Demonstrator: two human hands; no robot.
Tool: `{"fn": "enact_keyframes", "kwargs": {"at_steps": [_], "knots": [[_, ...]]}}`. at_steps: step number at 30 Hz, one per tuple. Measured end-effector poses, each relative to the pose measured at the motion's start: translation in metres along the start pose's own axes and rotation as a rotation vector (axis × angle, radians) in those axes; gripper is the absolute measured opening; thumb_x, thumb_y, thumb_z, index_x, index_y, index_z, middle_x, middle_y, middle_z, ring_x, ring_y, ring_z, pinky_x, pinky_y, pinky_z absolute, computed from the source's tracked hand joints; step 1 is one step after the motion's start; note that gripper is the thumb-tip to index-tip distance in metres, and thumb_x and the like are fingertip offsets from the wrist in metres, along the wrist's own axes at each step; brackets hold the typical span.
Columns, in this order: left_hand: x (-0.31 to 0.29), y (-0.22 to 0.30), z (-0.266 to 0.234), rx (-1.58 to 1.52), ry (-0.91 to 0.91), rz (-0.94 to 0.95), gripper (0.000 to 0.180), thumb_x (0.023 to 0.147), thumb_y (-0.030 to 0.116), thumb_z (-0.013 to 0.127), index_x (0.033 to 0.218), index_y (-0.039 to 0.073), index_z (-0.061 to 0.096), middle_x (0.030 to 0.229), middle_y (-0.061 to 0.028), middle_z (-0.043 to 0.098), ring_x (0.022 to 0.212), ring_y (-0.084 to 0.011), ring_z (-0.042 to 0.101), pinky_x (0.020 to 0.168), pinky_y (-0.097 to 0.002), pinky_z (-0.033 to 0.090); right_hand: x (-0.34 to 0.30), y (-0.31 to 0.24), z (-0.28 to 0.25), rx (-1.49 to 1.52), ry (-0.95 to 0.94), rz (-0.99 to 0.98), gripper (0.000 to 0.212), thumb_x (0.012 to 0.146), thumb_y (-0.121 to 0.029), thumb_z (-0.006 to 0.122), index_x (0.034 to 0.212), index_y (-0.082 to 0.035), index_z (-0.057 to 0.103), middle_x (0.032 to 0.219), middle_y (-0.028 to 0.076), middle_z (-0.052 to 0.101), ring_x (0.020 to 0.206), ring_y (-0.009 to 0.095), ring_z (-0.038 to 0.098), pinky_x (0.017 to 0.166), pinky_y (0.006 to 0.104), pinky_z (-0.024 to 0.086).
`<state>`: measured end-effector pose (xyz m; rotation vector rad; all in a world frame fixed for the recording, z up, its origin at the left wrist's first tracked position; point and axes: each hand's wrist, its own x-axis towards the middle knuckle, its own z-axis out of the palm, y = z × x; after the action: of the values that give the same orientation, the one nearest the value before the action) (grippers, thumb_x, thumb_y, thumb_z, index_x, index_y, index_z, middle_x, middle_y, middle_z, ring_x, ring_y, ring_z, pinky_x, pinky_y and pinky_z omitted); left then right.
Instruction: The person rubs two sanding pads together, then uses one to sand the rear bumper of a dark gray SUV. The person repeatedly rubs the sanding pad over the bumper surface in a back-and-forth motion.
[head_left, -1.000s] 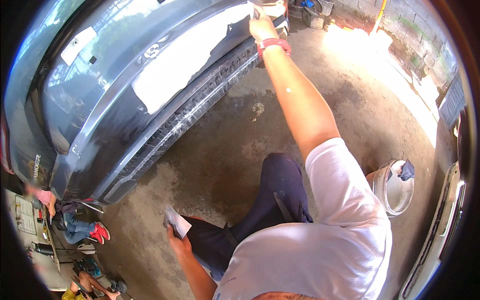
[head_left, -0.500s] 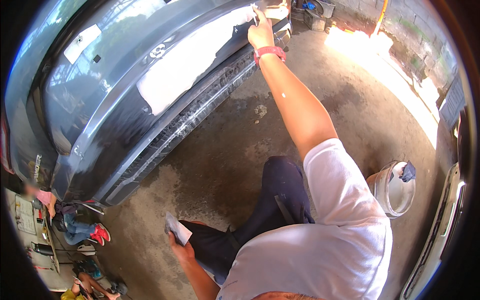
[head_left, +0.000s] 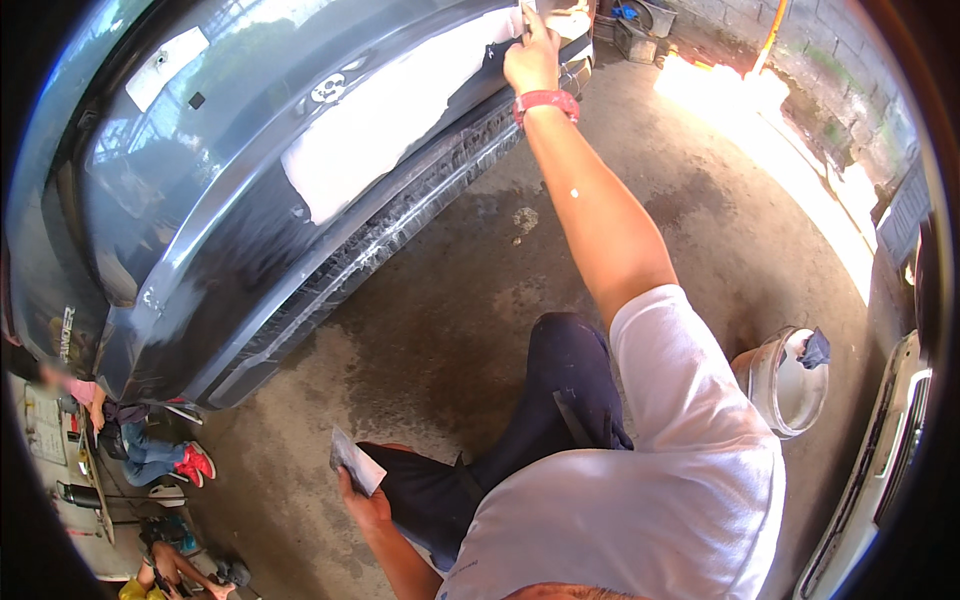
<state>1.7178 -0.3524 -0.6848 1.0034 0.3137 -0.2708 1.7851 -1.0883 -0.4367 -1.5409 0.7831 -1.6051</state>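
My right hand (head_left: pixel 534 58), a red band at its wrist, reaches out to the far end of a dark car's rear panel. Its fingers pinch a small flat putty spreader (head_left: pixel 529 9), mostly hidden by them and cut by the top edge. Beside it a broad patch of white putty (head_left: pixel 385 110) covers part of the car's dark panel (head_left: pixel 235 215). Low in front of me, next to my dark-trousered knee, my left hand (head_left: pixel 367 502) is closed round a flat, greyish putty plate (head_left: pixel 357 463) with a pale face.
A scuffed bumper (head_left: pixel 345 268) runs below the panel. Behind my right elbow stands a white bucket (head_left: pixel 790 395) with a dark cloth on its rim. Two people sit at the far left, one in red shoes (head_left: pixel 195 462). A pale vehicle part (head_left: pixel 868 470) lines the right edge.
My right hand has slid slightly right and farther along the panel, the spreader with it. My left hand keeps its hold on the plate, almost unmoved. The view has shifted a little.
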Motion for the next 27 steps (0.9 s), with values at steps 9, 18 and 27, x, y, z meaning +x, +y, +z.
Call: {"fn": "enact_keyframes", "kwargs": {"at_steps": [9,18,27], "knots": [[0.009,-0.001,0.02,-0.032,-0.003,-0.028,0.041,0.11,0.028,0.072,0.138,-0.001,0.068,0.132,-0.0093,0.075,0.116,-0.0211,0.076,0.097,-0.0358,0.065,-0.082,-0.042,0.017,-0.102,-0.011,-0.234,0.086,0.086,0.007,0.068,0.165,-0.024,0.052,0.145,0.022,0.05,0.127,0.048,0.058,0.111,0.0521,0.052],[0.019,-0.008,0.021,0.023,-0.05,-0.054,0.05,0.109,0.033,0.073,0.145,0.0,0.063,0.138,-0.0078,0.073,0.124,-0.0203,0.072,0.104,-0.0358,0.06,-0.145,-0.083,0.026,-0.121,-0.062,-0.271,0.094,0.08,0.012,0.071,0.166,-0.018,0.05,0.149,0.022,0.045,0.137,0.048,0.05,0.118,0.0516,0.047],[0.037,-0.021,0.043,0.014,-0.023,-0.048,0.041,0.112,0.027,0.069,0.141,-0.002,0.065,0.136,-0.0106,0.074,0.121,-0.0221,0.073,0.103,-0.0366,0.062,-0.197,-0.096,-0.003,0.034,-0.26,-0.292,0.091,0.082,0.015,0.067,0.164,-0.022,0.052,0.153,0.023,0.046,0.141,0.049,0.048,0.118,0.0568,0.044]]}}
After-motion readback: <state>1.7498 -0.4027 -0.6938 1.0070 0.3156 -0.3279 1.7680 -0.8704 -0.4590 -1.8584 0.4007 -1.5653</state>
